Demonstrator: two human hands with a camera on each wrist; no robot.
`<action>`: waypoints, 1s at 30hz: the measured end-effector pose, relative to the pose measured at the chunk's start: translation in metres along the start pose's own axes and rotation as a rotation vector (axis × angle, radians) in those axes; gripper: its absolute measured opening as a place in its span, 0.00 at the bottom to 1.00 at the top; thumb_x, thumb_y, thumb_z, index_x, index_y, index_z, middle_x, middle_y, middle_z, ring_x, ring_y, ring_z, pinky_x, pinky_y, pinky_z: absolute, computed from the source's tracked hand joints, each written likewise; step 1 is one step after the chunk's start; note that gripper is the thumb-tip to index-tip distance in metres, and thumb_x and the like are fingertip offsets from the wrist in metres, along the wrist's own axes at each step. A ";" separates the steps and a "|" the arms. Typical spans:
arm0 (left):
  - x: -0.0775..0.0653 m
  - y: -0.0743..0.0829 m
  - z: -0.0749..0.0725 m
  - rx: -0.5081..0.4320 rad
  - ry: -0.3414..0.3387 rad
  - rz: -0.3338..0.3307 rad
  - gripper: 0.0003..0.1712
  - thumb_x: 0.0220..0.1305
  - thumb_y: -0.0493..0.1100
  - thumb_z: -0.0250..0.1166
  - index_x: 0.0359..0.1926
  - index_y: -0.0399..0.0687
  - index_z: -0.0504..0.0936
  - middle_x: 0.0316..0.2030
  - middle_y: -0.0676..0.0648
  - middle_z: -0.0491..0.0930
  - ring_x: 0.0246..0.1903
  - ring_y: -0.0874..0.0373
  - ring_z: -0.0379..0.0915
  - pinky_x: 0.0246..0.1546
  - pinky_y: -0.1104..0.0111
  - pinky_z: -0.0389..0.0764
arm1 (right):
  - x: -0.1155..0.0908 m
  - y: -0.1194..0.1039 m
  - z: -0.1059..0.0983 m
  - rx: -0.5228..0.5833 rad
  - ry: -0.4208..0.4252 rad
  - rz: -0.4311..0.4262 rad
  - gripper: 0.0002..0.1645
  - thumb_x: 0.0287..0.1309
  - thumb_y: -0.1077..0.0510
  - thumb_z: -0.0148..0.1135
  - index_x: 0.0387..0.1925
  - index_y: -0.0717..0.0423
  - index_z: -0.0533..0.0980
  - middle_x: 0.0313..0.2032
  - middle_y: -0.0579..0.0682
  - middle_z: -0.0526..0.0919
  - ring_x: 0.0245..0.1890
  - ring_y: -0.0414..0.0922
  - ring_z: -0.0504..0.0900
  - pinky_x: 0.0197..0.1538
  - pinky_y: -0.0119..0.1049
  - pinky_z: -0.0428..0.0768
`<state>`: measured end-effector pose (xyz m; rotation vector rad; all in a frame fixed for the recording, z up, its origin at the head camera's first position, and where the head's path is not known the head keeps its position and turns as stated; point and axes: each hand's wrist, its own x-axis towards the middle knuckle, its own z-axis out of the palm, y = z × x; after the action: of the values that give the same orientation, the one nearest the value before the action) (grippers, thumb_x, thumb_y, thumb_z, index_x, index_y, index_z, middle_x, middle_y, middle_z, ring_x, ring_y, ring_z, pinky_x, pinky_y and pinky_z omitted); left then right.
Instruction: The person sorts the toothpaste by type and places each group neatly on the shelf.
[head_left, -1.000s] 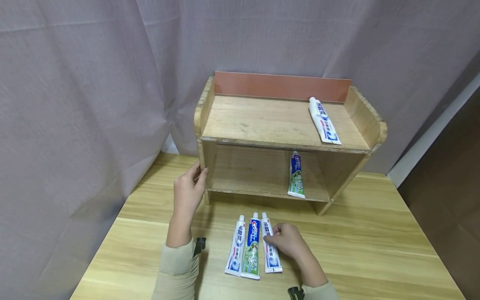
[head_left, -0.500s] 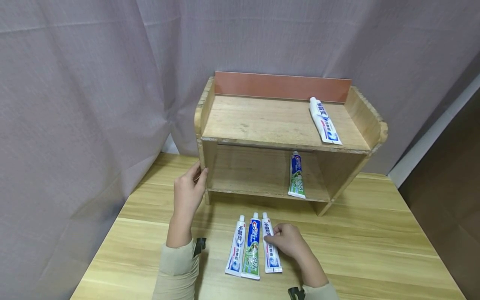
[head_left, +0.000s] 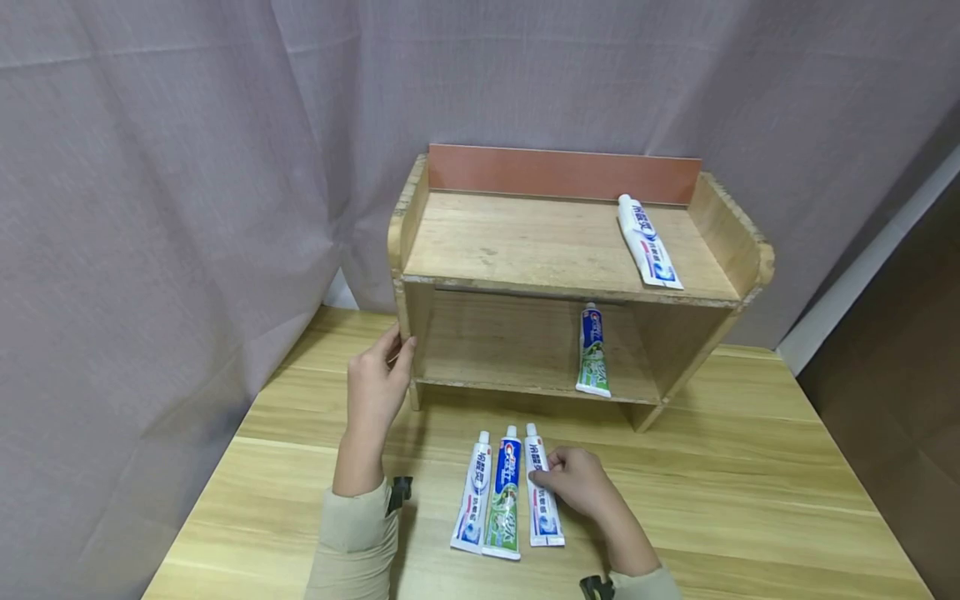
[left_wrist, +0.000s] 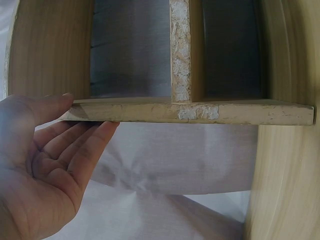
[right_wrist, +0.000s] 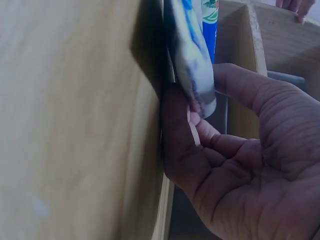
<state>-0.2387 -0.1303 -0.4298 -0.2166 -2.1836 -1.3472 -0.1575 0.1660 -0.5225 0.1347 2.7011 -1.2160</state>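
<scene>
My left hand (head_left: pixel 375 379) grips the left side panel of a small two-tier wooden shelf (head_left: pixel 517 250). In the left wrist view, the thumb lies on one face of that panel and the fingers on the other. On the table my right hand (head_left: pixel 581 482) pinches a white-and-blue toothpaste tube (head_left: pixel 546 517) along its right edge. The right wrist view shows the thumb on one side of this tube and a finger against its other side. Just left of it lie a blue-and-green toothpaste tube (head_left: pixel 502 508) and another white toothpaste tube (head_left: pixel 472 500), caps pointing toward the shelf.
A white toothpaste tube (head_left: pixel 648 242) lies on the upper tier, toward the right. Below, a blue-and-green toothpaste tube (head_left: pixel 592 350) rests on the lower tier. Behind the wooden table (head_left: pixel 750 483) hangs a grey curtain (head_left: pixel 187 167). A brown panel (head_left: pixel 892 375) borders the right side.
My right hand and the white tube it pinches have shifted very slightly to the right. The left hand stays on the shelf panel.
</scene>
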 end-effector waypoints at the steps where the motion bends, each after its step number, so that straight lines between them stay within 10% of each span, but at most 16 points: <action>1: 0.000 0.000 0.000 0.002 0.000 0.000 0.19 0.70 0.39 0.65 0.58 0.35 0.81 0.48 0.35 0.84 0.46 0.45 0.85 0.45 0.70 0.87 | 0.000 0.000 0.000 0.009 0.001 -0.001 0.14 0.50 0.55 0.76 0.26 0.57 0.77 0.19 0.47 0.75 0.21 0.43 0.72 0.25 0.32 0.73; 30: 0.000 -0.002 0.000 0.004 0.000 0.009 0.19 0.70 0.40 0.65 0.58 0.35 0.81 0.48 0.35 0.85 0.46 0.45 0.85 0.44 0.69 0.88 | -0.008 -0.006 -0.013 0.167 0.031 -0.031 0.13 0.54 0.57 0.74 0.36 0.61 0.81 0.26 0.49 0.81 0.25 0.44 0.78 0.24 0.31 0.81</action>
<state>-0.2398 -0.1308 -0.4310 -0.2240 -2.1831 -1.3375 -0.1522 0.1711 -0.5081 0.1353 2.6337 -1.4597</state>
